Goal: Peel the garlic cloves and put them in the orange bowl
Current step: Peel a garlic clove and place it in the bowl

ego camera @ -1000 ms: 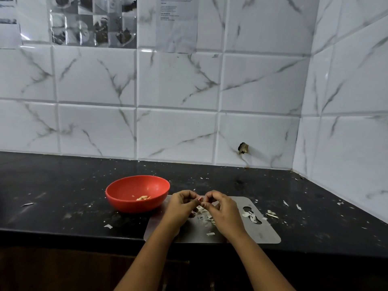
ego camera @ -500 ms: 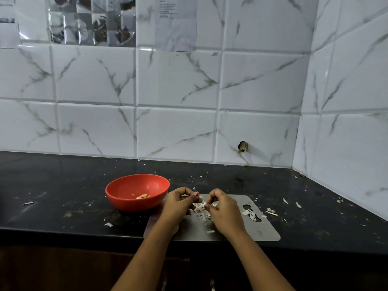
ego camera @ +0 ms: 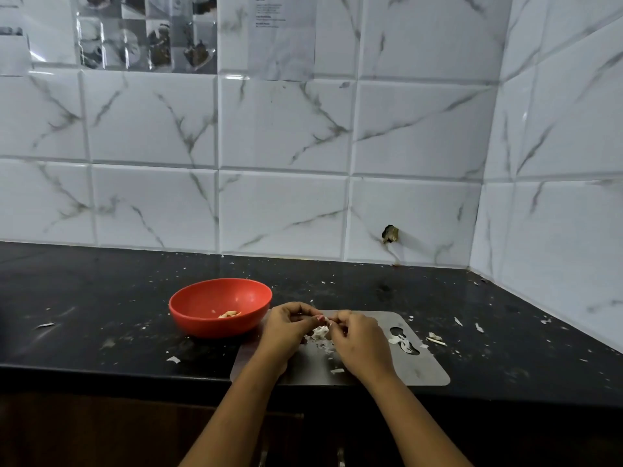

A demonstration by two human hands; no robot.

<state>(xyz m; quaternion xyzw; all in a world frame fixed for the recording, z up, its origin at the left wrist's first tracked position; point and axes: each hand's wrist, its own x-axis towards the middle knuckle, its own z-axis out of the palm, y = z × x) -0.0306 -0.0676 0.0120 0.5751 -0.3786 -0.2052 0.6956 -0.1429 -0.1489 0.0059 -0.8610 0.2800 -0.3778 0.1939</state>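
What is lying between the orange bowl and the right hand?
In the head view, the left hand lies between the orange bowl and the right hand; both hands pinch a garlic clove.

A steel board [ego camera: 421,372] lies on the black counter [ego camera: 101,315]; blurry sheets [ego camera: 283,32], perhaps instructions, hang above.

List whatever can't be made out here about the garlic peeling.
Garlic clove, head view: hidden inside the pinching fingers of left hand and right hand.
Pieces in the orange bowl, head view: too small to count.
Printed sheets on the wall, head view: cut off by top edge, text blurred.
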